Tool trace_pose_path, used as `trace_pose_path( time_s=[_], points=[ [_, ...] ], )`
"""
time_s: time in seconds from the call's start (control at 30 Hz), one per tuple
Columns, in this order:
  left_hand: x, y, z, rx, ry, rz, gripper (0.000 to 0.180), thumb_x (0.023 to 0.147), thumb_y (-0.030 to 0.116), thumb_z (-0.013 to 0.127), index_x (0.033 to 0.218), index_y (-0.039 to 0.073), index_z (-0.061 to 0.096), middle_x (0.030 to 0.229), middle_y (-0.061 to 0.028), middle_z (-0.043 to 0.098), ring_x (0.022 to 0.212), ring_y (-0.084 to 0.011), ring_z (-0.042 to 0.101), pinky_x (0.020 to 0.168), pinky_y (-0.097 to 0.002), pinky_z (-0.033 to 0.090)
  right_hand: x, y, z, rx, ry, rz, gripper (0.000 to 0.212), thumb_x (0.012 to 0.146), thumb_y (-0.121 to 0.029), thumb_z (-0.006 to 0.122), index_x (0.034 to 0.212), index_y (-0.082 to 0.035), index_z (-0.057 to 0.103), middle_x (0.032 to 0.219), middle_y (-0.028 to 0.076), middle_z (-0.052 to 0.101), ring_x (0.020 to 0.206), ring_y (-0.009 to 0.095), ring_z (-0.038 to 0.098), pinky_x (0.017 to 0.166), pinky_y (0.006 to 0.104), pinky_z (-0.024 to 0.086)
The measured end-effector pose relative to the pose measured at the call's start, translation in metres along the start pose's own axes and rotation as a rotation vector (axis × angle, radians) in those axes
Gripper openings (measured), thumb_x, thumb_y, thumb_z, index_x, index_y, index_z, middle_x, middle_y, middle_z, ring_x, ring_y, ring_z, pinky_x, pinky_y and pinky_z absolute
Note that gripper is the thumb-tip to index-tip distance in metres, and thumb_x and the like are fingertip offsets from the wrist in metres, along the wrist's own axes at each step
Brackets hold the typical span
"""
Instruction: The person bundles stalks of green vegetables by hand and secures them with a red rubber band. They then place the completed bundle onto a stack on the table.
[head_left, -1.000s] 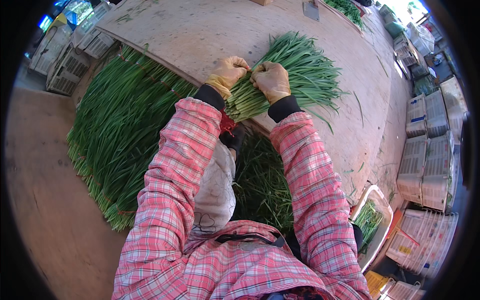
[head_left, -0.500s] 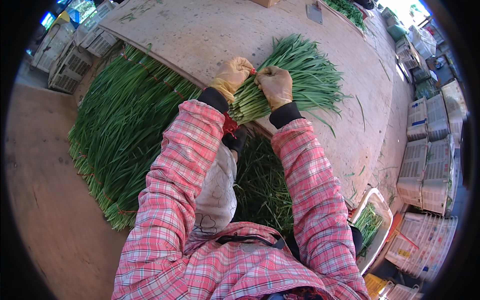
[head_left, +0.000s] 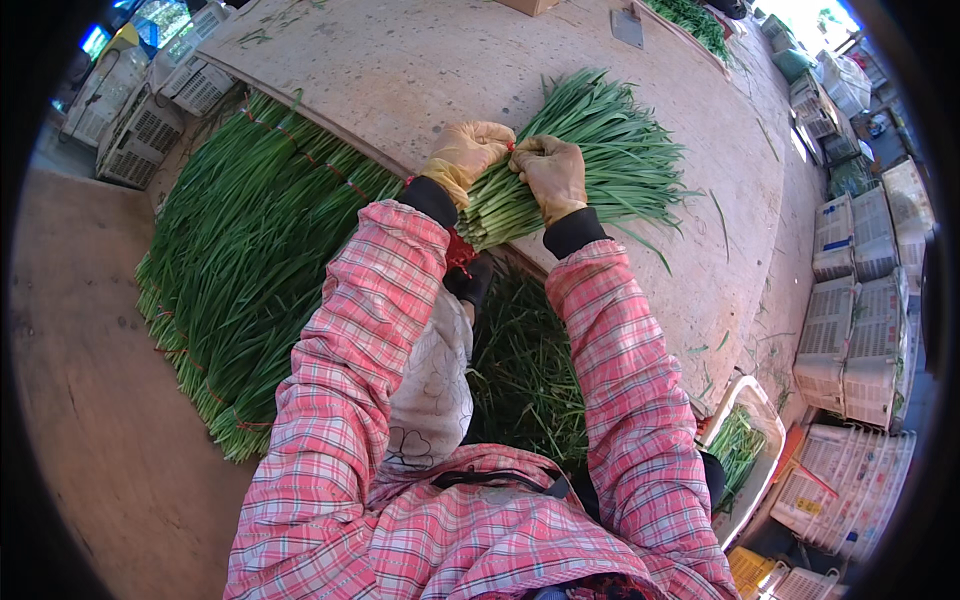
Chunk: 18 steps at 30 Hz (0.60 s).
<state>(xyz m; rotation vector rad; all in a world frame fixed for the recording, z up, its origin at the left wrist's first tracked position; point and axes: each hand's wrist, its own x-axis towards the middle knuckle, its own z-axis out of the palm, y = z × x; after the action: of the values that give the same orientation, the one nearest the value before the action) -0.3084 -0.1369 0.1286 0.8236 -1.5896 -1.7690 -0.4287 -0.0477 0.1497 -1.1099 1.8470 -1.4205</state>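
Note:
A loose bundle of green garlic chives [head_left: 622, 160] lies on the wooden board, pale stem ends toward me and leaf tips fanned to the far right. My left hand [head_left: 468, 158], in a yellowish glove, pinches a red tie [head_left: 511, 147] at the top of the bundle. Close beside it, my gloved right hand [head_left: 553, 176] is closed at the same tie, its knuckles over the stems. How the tie runs under the bundle is hidden. More red ties [head_left: 460, 250] hang below my left wrist.
Many tied chive bundles [head_left: 260, 240] are stacked at the left, against a brown board [head_left: 90, 330]. Loose leaves [head_left: 525, 360] lie below the work board [head_left: 720, 270]. A white basin [head_left: 765, 400] with chives stands at my right. Plastic crates [head_left: 850, 340] line the right side.
My left hand has shifted slightly down and right, its fingertips nearer my right hand. My right hand has barely moved; the bundle stays in place.

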Motion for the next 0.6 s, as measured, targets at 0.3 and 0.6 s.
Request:
trace_pose_path(
  time_s=[0.3, 0.6],
  points=[
    [0.004, -0.004, -0.002, -0.034, -0.071, -0.032, 0.014, 0.085, 0.003, 0.06, 0.097, 0.0, 0.068, 0.088, -0.0066, 0.068, 0.078, -0.0124, 0.062, 0.072, -0.0238, 0.05, 0.003, -0.005, -0.001, -0.068, -0.014, 0.004, 0.01, 0.071, -0.007, 0.06, 0.071, 0.0, 0.066, 0.057, 0.004, 0.062, 0.052, 0.012, 0.058, 0.052, 0.026, 0.045],
    [-0.013, 0.008, 0.019, 0.779, 0.192, 0.446, 0.01, 0.082, 0.008, 0.055, 0.088, 0.006, 0.063, 0.081, -0.0083, 0.065, 0.073, -0.0252, 0.062, 0.066, -0.0348, 0.049, -0.009, -0.017, -0.001, -0.029, -0.07, -0.021, 0.028, 0.075, -0.008, 0.061, 0.102, -0.004, 0.065, 0.064, 0.004, 0.061, 0.054, 0.01, 0.054, 0.053, 0.026, 0.043]
  ],
)
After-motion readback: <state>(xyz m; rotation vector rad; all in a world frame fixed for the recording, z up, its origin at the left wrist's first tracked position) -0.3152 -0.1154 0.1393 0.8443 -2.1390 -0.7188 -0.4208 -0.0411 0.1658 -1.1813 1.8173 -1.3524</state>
